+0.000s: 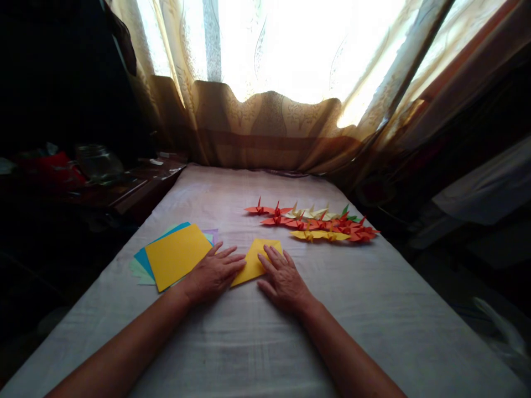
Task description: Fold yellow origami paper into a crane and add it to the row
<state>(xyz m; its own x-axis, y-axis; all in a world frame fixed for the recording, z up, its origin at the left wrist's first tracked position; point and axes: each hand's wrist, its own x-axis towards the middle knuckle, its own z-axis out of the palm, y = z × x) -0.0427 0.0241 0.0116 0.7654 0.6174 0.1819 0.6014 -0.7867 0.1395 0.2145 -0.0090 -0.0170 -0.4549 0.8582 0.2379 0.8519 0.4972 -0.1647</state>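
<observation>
A partly folded piece of yellow origami paper (253,261) lies flat on the cloth-covered table between my two hands. My right hand (285,279) rests over its right side, fingers spread and pressing on the paper. At the paper's left edge lies my left hand (215,272), its fingers stretched out and fingertips touching the edge. The left hand also borders a stack of coloured paper sheets (178,257), with yellow on top and blue, pale green and purple showing beneath. Neither hand grips anything.
Several folded paper cranes (319,224) in red, cream, yellow and green stand in rows at the back right. A dark side table (136,185) with a glass jar (98,163) and a red object is at the left. Curtains (265,121) hang behind the white cloth (232,190).
</observation>
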